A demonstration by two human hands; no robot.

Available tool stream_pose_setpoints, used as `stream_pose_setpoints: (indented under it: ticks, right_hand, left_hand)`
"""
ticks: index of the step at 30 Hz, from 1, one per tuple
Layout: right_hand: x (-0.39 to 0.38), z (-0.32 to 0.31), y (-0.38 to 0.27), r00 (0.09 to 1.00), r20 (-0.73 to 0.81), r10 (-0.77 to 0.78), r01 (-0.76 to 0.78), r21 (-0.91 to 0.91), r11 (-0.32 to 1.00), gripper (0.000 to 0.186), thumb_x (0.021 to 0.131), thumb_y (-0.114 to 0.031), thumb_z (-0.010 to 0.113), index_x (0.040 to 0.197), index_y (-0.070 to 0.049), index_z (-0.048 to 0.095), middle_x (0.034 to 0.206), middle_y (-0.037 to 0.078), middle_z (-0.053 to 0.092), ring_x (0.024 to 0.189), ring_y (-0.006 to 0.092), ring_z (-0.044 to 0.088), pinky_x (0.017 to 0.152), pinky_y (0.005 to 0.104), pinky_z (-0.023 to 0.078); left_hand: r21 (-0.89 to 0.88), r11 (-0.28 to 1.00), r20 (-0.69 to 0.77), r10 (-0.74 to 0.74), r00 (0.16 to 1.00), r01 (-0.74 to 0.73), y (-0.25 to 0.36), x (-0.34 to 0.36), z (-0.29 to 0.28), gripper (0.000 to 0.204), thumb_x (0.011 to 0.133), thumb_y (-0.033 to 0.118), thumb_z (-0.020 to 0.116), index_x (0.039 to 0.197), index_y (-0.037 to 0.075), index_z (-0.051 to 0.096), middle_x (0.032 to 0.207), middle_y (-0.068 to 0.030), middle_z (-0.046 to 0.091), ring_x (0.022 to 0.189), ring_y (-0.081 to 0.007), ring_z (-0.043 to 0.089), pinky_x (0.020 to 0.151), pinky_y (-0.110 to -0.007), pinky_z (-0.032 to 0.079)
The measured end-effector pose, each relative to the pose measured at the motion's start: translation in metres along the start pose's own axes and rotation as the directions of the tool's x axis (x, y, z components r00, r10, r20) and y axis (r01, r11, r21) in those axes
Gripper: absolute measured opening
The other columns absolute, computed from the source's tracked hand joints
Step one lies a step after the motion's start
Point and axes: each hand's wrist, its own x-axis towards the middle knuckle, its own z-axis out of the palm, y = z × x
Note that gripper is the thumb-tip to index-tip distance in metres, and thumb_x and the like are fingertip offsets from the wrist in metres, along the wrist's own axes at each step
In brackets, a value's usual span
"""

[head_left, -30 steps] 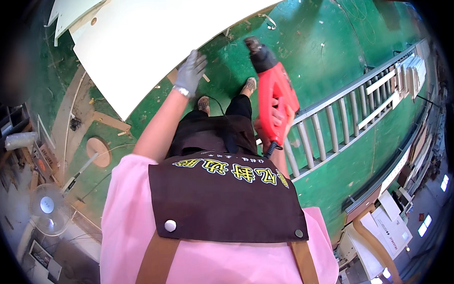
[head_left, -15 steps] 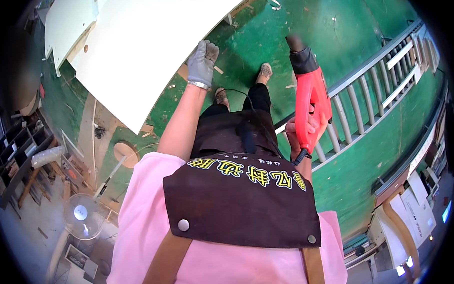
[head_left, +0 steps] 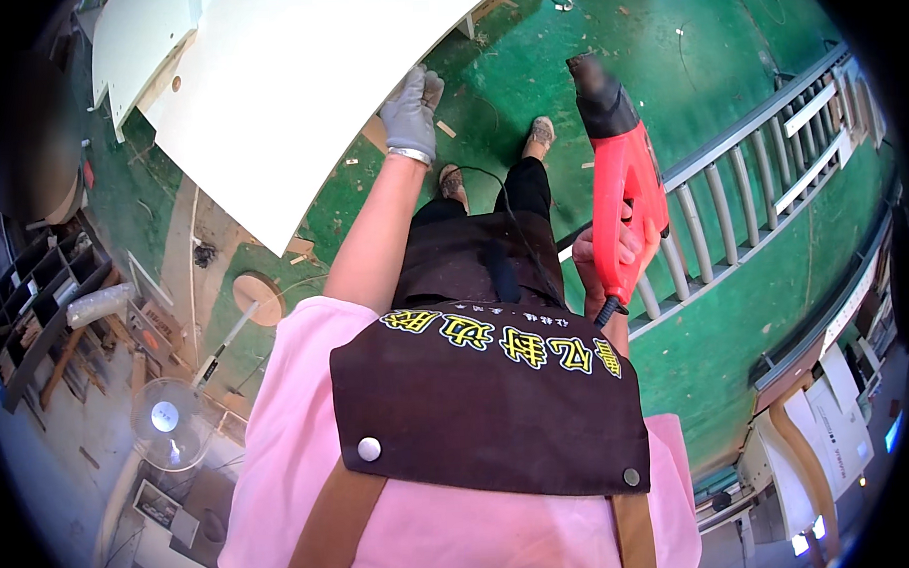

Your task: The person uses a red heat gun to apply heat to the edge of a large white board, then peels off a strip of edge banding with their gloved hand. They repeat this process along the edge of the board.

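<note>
My right hand (head_left: 629,250) is wrapped round the handle of a red heat gun (head_left: 622,193). Its black nozzle end (head_left: 598,91) points away from me, above the green floor. A grey work glove covers my left hand (head_left: 411,113), which is at the near right edge of a large white panel (head_left: 298,99). The bent fingers close on that edge, and part of their grip is hidden. From the gun's grip end a black cord runs down beside my dark apron (head_left: 489,403).
A metal ladder (head_left: 742,209) lies along the right side of the green floor (head_left: 668,377). To the left are a round wooden disc (head_left: 259,299), a fan (head_left: 171,422) and a dark compartmented rack (head_left: 50,298). Small scraps litter the floor near my shoes (head_left: 539,136).
My left hand has slid slightly farther along the panel edge, away from me. The heat gun's nozzle has dipped a little and swung slightly left, still in my right hand.
</note>
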Motion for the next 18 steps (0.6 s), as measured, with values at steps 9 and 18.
stream_pose_setpoints:
  ticks: [9, 18]
  right_hand:
    - [-0.008, 0.000, 0.000, 0.996, -0.050, -0.070, 0.070, -0.004, 0.998, 0.028, 0.081, -0.028, 0.060, 0.092, -0.007, 0.045, 0.060, -0.001, 0.050, 0.049, 0.0111, 0.053, 0.050, 0.0220, 0.047]
    - [-0.007, 0.004, 0.002, 0.999, -0.028, -0.028, 0.028, 0.010, 1.000, 0.029, 0.080, -0.027, 0.061, 0.093, -0.006, 0.045, 0.060, 0.000, 0.050, 0.049, 0.0119, 0.052, 0.049, 0.0228, 0.048]
  left_hand:
    - [-0.182, 0.961, 0.039, -0.203, 0.978, 0.207, 0.015, -0.008, 0.017, 0.032, 0.088, 0.028, 0.064, 0.106, 0.002, 0.056, 0.091, -0.0062, 0.060, 0.083, -0.0177, 0.057, 0.083, -0.035, 0.049]
    - [0.008, 0.994, -0.028, 0.109, 0.994, -0.108, -0.009, 0.004, 0.005, 0.023, 0.086, 0.020, 0.066, 0.101, 0.004, 0.060, 0.089, -0.0074, 0.065, 0.083, -0.0186, 0.063, 0.079, -0.035, 0.054]
